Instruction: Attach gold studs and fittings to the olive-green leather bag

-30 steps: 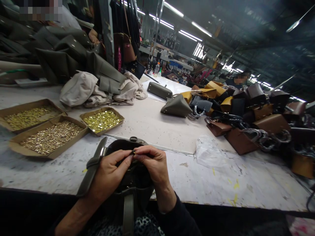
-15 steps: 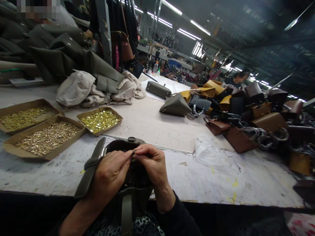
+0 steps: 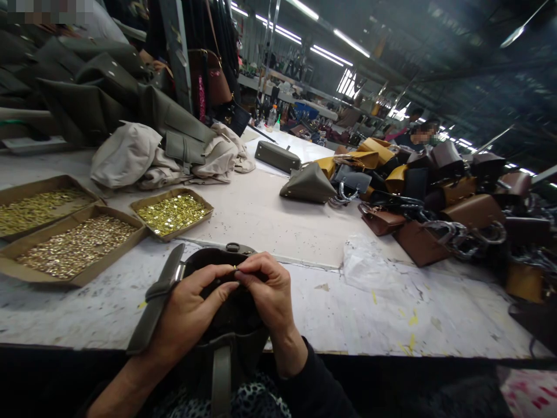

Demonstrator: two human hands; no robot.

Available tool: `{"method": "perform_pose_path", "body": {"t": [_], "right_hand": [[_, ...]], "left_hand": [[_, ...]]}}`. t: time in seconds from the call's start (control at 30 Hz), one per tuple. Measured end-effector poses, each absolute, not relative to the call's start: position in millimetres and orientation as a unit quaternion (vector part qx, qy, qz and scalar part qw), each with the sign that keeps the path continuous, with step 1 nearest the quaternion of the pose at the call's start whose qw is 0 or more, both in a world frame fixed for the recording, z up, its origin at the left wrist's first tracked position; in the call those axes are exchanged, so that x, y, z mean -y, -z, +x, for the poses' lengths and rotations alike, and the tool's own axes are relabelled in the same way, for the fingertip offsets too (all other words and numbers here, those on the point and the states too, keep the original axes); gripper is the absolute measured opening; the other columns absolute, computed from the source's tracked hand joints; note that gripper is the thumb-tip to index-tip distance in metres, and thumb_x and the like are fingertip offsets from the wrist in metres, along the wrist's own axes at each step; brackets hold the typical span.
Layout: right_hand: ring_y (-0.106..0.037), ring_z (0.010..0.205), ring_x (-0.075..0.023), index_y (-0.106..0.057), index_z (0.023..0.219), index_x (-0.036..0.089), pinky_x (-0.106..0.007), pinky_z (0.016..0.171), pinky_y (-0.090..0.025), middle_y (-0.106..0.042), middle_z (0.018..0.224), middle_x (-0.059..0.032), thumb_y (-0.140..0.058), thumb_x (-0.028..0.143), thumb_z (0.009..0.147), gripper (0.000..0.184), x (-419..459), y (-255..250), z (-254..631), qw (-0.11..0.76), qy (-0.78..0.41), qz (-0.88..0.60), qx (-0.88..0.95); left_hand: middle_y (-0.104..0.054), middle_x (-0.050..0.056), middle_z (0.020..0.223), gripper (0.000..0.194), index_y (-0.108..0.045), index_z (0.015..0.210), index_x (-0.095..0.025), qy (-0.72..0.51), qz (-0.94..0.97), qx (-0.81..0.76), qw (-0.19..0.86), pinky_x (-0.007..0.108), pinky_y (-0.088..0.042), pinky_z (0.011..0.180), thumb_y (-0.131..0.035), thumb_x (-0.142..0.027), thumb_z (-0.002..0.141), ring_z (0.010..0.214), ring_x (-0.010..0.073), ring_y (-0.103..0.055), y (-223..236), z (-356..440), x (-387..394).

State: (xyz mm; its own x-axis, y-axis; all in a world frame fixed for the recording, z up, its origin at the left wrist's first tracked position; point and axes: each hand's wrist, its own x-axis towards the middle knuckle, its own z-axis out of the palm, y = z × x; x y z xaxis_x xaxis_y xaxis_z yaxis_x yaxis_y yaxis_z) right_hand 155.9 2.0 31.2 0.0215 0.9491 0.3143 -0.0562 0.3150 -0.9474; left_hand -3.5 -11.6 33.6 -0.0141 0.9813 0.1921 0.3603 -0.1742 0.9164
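An olive-green handbag with its mouth open stands against me at the table's front edge. Its flap, with a buckle-like metal part, is folded out to the left. My left hand is over the bag's opening. Its index fingertip meets a tiny gold-coloured piece, while the thumb is apart below it; the other fingers are hidden. My right hand pinches that piece between thumb and fingers above the dark inside of the bag. Its exact kind is too small to tell.
Cardboard trays of small gold-coloured metal parts lie left. Behind them are cream cloth and piled olive bags. Finished handbags heap at right, near clear plastic. People are in the background.
My left thumb has dropped away from the index finger, opening a gap under the tiny piece. My right hand keeps its pinch. The view has shifted slightly to the right.
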Motion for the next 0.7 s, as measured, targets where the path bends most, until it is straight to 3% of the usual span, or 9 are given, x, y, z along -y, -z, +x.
{"method": "perform_pose_path", "body": {"t": [0.13, 0.23, 0.33, 0.4, 0.47, 0.57, 0.7], "right_hand": [[-0.069, 0.09, -0.0199, -0.078, 0.092, 0.026, -0.033, 0.084, -0.055, -0.073, 0.094, -0.0023, -0.071, 0.014, 0.092, 0.014, -3.0, -34.5, 157.4, 0.56, -0.368, -0.404, 0.623], [-0.067, 0.102, -0.0228, -0.075, 0.105, 0.026, -0.037, 0.093, -0.054, -0.073, 0.104, -0.0041, -0.071, 0.012, 0.093, 0.019, -10.0, -35.6, 163.8, 0.529, -0.259, -0.444, 0.676], [-0.058, 0.121, -0.0274, -0.065, 0.128, 0.025, -0.044, 0.108, -0.05, -0.068, 0.128, -0.0081, -0.073, 0.012, 0.093, 0.038, -20.9, -37.4, 170.0, 0.411, -0.137, -0.456, 0.778], [-0.055, 0.126, -0.0294, -0.057, 0.139, 0.022, -0.046, 0.109, -0.05, -0.061, 0.141, -0.011, -0.072, 0.012, 0.093, 0.049, -29.5, -39.0, 170.8, 0.321, -0.081, -0.448, 0.83], [-0.057, 0.122, -0.0289, -0.051, 0.142, 0.021, -0.044, 0.102, -0.055, -0.056, 0.148, -0.0128, -0.069, 0.012, 0.095, 0.051, -39.0, -41.0, 168.6, 0.247, -0.039, -0.431, 0.867], [-0.063, 0.107, -0.0245, -0.052, 0.138, 0.023, -0.038, 0.086, -0.06, -0.058, 0.144, -0.0123, -0.059, 0.013, 0.102, 0.038, -54.0, -44.9, 163.8, 0.165, 0.016, -0.385, 0.908], [-0.065, 0.092, -0.0201, -0.056, 0.127, 0.022, -0.029, 0.067, -0.056, -0.065, 0.126, -0.0096, -0.051, 0.015, 0.106, 0.023, -70.8, -46.7, 163.6, 0.143, 0.044, -0.36, 0.921]], "left_hand": [[-0.076, -0.001, 0.073, 0.029, -0.08, 0.089, -0.024, -0.466, 0.564, -0.574, 0.369, 0.027, -0.059, 0.071, -0.071, -0.052, 0.083, 0.069, 0.0198, -0.07, -36.5, -5.0, 9.6], [-0.075, -0.002, 0.072, 0.03, -0.08, 0.091, -0.024, -0.464, 0.544, -0.597, 0.365, 0.023, -0.054, 0.058, -0.072, -0.052, 0.082, 0.061, 0.0172, -0.066, -35.4, -5.1, 9.3], [-0.078, -0.001, 0.079, 0.029, -0.08, 0.088, -0.025, -0.464, 0.55, -0.6, 0.349, 0.024, -0.057, 0.066, -0.073, -0.052, 0.081, 0.071, 0.0194, -0.07, -32.8, -5.4, 9.1], [-0.079, 0.0, 0.083, 0.029, -0.08, 0.087, -0.025, -0.464, 0.563, -0.592, 0.343, 0.026, -0.059, 0.075, -0.073, -0.052, 0.081, 0.077, 0.0213, -0.073, -32.0, -5.7, 9.1], [-0.08, 0.0, 0.085, 0.029, -0.08, 0.086, -0.025, -0.458, 0.578, -0.585, 0.339, 0.027, -0.059, 0.078, -0.072, -0.052, 0.081, 0.079, 0.0215, -0.073, -32.6, -6.0, 9.6], [-0.079, -0.001, 0.085, 0.029, -0.079, 0.087, -0.025, -0.45, 0.584, -0.586, 0.337, 0.026, -0.058, 0.079, -0.072, -0.052, 0.081, 0.079, 0.0207, -0.073, -35.2, -6.2, 10.8], [-0.079, -0.001, 0.085, 0.03, -0.078, 0.086, -0.025, -0.45, 0.574, -0.596, 0.337, 0.026, -0.058, 0.079, -0.071, -0.054, 0.082, 0.08, 0.0209, -0.073, -37.6, -7.8, 10.7]]}}
